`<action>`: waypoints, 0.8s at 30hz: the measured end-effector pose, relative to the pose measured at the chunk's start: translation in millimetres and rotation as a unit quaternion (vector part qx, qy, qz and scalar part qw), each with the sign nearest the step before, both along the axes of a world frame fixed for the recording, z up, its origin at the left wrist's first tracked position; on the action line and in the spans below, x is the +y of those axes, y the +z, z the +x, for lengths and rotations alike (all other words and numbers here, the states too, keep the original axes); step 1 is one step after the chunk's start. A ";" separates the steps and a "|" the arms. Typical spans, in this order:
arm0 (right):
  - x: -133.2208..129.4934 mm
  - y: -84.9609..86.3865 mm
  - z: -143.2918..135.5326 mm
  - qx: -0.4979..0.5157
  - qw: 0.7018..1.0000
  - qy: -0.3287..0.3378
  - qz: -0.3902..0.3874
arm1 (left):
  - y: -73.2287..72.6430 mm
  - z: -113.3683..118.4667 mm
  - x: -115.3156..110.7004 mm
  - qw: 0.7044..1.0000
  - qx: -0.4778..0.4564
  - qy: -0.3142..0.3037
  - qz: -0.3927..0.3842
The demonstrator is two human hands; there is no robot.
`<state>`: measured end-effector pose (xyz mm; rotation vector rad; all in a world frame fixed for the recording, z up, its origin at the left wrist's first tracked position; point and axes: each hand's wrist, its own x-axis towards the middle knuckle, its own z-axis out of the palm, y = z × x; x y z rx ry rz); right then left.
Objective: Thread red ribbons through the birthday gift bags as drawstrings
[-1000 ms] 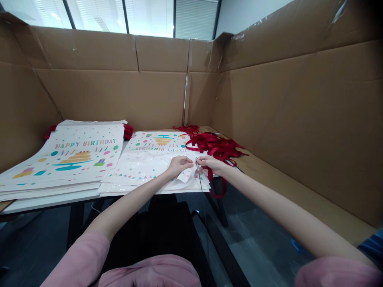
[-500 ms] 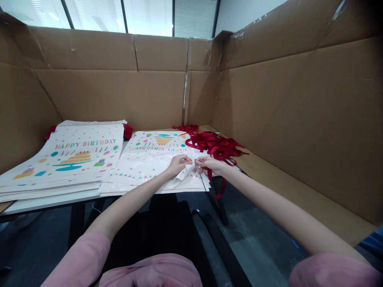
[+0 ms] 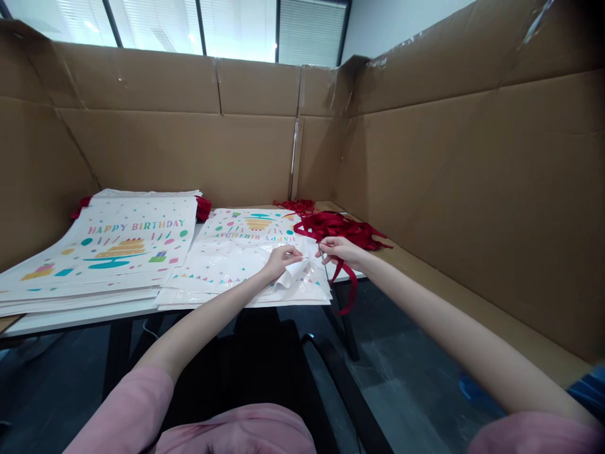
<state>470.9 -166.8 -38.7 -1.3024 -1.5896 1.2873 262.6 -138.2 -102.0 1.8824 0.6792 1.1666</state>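
My left hand (image 3: 282,260) pinches the folded-up corner of a white sheet (image 3: 227,258) printed with an upside-down HAPPY BIRTHDAY and a cake, the top one of a stack. Just right of that corner, my right hand (image 3: 339,251) is closed around a thin metal tool (image 3: 325,261) whose shaft points down toward me; its exact kind is too small to tell. A red ribbon (image 3: 350,293) hangs in a loop below the right hand. Whether its fingers also grip the ribbon is unclear.
At the left lies another stack of birthday-printed sheets (image 3: 108,246), with red ribbon bunches (image 3: 203,208) at its far edge. A heap of red ribbons (image 3: 338,228) lies behind my right hand, smaller red pieces (image 3: 297,206) farther back. Cardboard walls (image 3: 179,151) enclose the table.
My right hand has moved up and right, away from the sheet's corner, carrying the metal tool. The left hand stays on the corner. More of the hanging ribbon loop shows now.
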 end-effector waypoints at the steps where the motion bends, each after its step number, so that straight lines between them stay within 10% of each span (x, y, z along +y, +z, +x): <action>1: 0.3 4.5 2.3 -0.003 1.000 -0.001 0.009 | 1.1 -0.1 -1.0 1.000 0.002 0.000 0.002; 8: 6.2 23.9 -6.7 -0.040 0.998 0.047 0.012 | 4.2 0.7 -4.4 1.000 0.019 0.012 -0.003; 24: 18.7 9.9 -20.0 -0.252 0.962 0.097 -0.034 | 1.2 1.4 -2.9 0.999 0.036 0.021 0.035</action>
